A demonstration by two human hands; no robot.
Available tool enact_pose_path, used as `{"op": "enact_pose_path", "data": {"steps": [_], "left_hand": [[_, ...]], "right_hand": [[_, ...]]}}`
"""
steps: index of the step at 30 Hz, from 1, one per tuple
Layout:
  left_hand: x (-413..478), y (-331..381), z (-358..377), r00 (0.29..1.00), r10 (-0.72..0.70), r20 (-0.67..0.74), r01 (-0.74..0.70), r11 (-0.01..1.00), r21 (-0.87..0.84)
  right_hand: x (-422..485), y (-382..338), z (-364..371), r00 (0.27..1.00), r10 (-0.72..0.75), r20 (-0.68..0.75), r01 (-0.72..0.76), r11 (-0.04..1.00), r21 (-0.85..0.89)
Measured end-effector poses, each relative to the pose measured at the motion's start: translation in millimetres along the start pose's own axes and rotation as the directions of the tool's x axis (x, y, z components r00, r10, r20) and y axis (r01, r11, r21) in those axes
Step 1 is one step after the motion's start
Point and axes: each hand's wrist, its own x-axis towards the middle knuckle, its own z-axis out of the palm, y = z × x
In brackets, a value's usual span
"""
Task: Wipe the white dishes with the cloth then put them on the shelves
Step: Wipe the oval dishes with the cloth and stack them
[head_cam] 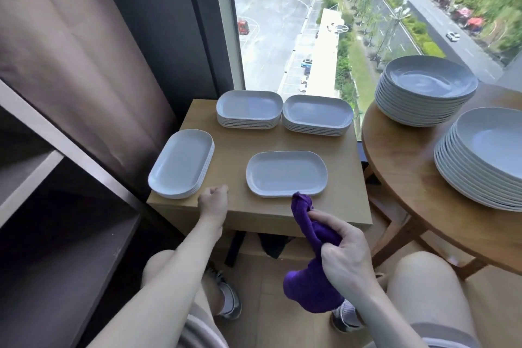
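Sitting in piles on the table (234,155) by the window (271,37) are white dishes (286,172). The right hand (348,256) is squeezing a purple cloth (308,223); the left hand (213,200) is making a fist.

We are looking at a home-like room high up in a tall building: the big window (282,45) is showing a car park (268,22) and a road (440,22) far below, a curtain (70,70) is hanging beside it, and a small wooden table (234,150) and a round one (401,167) are carrying stacked white dishes (423,87).

Window (282,22), curtain (70,51), seemingly tiled floor (262,328)
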Motion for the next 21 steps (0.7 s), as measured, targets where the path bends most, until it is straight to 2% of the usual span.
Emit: {"op": "enact_pose_path", "data": {"steps": [3,6,14,21], "left_hand": [[4.8,-1.7,-46.6,0.986,-0.094,-0.136,0.074,0.986,-0.148],[17.0,9.1,-83.4,0.967,-0.154,-0.200,0.116,0.975,-0.191],[43.6,31.0,-108.0,0.970,-0.187,-0.155,0.182,0.982,-0.044],[36.7,34.3,-109.2,0.964,-0.220,-0.147,0.207,0.974,-0.096]], "right_hand": [[-1.6,-10.1,12.6,0.999,-0.031,0.040,0.032,0.999,-0.018],[-5.1,-15.1,26.2,0.996,-0.048,0.079,0.051,0.998,-0.039],[-15.6,-17.5,44.6,0.990,-0.077,0.121,0.084,0.995,-0.052],[-23.6,-18.7,42.8,0.988,-0.082,0.130,0.092,0.993,-0.076]]}}
